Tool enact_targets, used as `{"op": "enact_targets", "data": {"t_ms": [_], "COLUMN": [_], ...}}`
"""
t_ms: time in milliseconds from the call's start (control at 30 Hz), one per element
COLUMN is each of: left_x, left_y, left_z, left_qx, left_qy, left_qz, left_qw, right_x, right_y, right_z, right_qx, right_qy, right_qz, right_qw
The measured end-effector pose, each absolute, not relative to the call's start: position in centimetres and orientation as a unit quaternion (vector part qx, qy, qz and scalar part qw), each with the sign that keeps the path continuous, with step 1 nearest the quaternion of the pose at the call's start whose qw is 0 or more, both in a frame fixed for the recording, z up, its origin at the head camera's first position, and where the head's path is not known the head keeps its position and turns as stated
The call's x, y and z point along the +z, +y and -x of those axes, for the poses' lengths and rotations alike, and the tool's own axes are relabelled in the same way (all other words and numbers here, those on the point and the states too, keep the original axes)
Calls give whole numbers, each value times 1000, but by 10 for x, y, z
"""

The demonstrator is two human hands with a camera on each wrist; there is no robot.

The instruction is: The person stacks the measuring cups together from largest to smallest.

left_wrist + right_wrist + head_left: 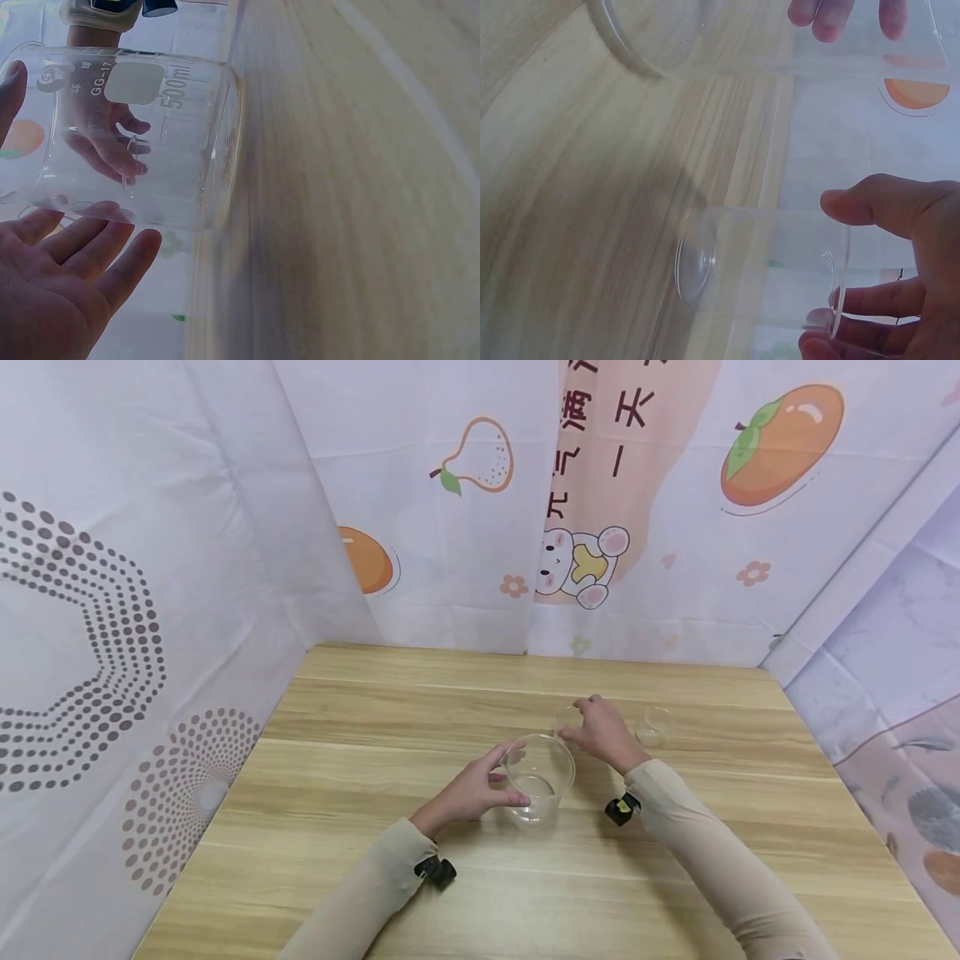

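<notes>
A large clear glass beaker [542, 810] stands upright on the wooden table. "500ml" is printed on its wall, seen in the left wrist view. My left hand [471, 787] holds it from the left side, thumb at the front and fingers round the back. Beyond it to the right is a smaller clear beaker [765, 274], partly hidden by my right hand [606, 733] in the head view. The right thumb and fingers grip it near the rim from opposite sides. Its base appears to be at the table surface.
Just right of my right hand, a third, small clear glass vessel [654, 728] sits on the wooden table [337, 793]. Printed white curtains [442, 552] hang along the table's back and sides. Each wrist carries a small black camera.
</notes>
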State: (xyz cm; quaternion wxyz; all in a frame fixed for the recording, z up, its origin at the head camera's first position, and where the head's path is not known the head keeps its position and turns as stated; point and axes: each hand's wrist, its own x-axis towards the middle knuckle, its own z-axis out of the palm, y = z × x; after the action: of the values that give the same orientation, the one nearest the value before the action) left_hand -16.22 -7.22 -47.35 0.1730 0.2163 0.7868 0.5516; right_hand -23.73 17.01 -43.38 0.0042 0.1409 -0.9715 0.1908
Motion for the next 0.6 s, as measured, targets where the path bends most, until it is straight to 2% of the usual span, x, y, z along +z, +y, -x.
{"op": "enact_targets", "data": {"t_ms": [600], "left_x": [-474], "left_y": [-72], "left_z": [162], "left_qx": [553], "left_qy": [786], "left_qz": [-212], "left_qw": [174], "right_x": [-424], "right_y": [171], "right_z": [233], "right_qx": [191], "right_qy": [-970], "right_qz": [-148], "right_qw": [19]}}
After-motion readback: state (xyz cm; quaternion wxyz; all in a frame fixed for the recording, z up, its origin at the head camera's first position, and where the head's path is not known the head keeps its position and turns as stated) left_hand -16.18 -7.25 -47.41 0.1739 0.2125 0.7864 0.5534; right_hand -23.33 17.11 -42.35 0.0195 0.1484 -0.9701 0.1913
